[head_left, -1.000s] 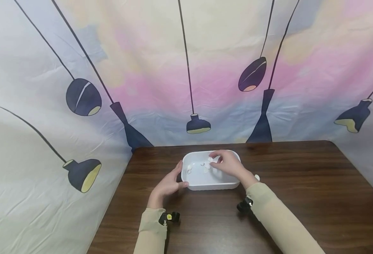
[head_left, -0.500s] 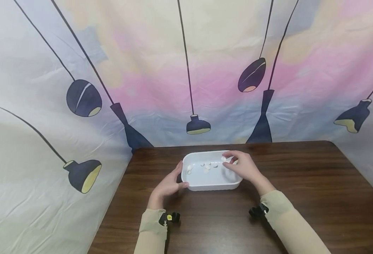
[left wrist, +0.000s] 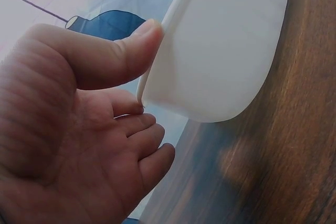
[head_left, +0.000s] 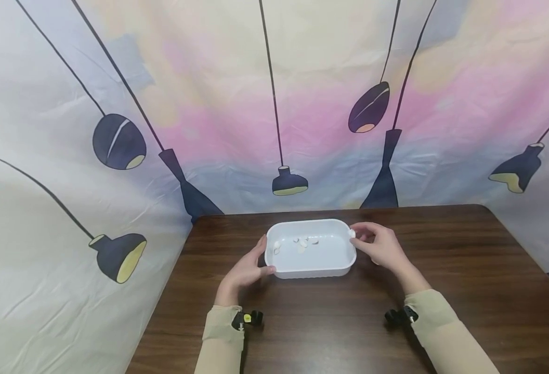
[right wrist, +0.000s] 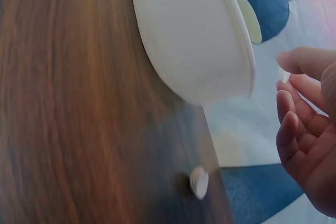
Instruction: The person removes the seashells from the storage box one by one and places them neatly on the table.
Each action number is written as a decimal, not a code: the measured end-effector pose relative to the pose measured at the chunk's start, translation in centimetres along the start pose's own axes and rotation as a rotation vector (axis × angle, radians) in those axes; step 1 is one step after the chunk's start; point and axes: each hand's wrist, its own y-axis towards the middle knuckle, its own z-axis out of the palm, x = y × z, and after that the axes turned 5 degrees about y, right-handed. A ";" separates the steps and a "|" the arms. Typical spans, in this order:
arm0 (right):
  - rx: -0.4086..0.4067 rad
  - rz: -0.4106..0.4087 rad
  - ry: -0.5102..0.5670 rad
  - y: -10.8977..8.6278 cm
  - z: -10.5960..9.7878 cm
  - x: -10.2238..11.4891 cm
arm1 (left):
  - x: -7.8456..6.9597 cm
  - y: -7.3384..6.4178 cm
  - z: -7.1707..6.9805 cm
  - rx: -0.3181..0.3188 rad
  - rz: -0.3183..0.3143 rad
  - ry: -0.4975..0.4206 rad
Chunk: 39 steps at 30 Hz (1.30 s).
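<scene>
A white rectangular plastic basin (head_left: 312, 273) stands on the table in the head view, with several small pale seashells (head_left: 304, 242) scattered on its floor. At its left end my left hand (head_left: 242, 270) grips the rim, thumb at the near corner and fingers farther back. In the left wrist view the thumb (left wrist: 144, 40) lies against the basin's edge. Just at the basin's right rim, my right hand (head_left: 387, 252) pinches a small white seashell (right wrist: 284, 75) between thumb and forefinger; the fingertips hide part of it.
Another white seashell (right wrist: 199, 182) lies on the dark wooden table (head_left: 312, 322) to the right of the basin, mostly behind my right hand in the head view. A cloth backdrop (head_left: 209, 119) printed with hanging lamps rises behind the table's far edge.
My right hand has lifted the pinched seashell from the middle of the basin and carried it rightward to the right rim. The left hand has kept its place on the basin.
</scene>
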 end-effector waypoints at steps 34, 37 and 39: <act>0.142 0.159 -0.076 -3.9 -5.4 -5.0 | 0.0 0.2 0.1 0.001 0.003 0.011; 0.157 0.170 -0.076 -4.0 -5.3 -5.4 | 0.0 0.1 0.0 0.004 -0.009 0.011; 0.159 0.176 -0.081 -4.0 -5.2 -5.4 | 0.0 0.1 -0.1 0.000 -0.005 0.009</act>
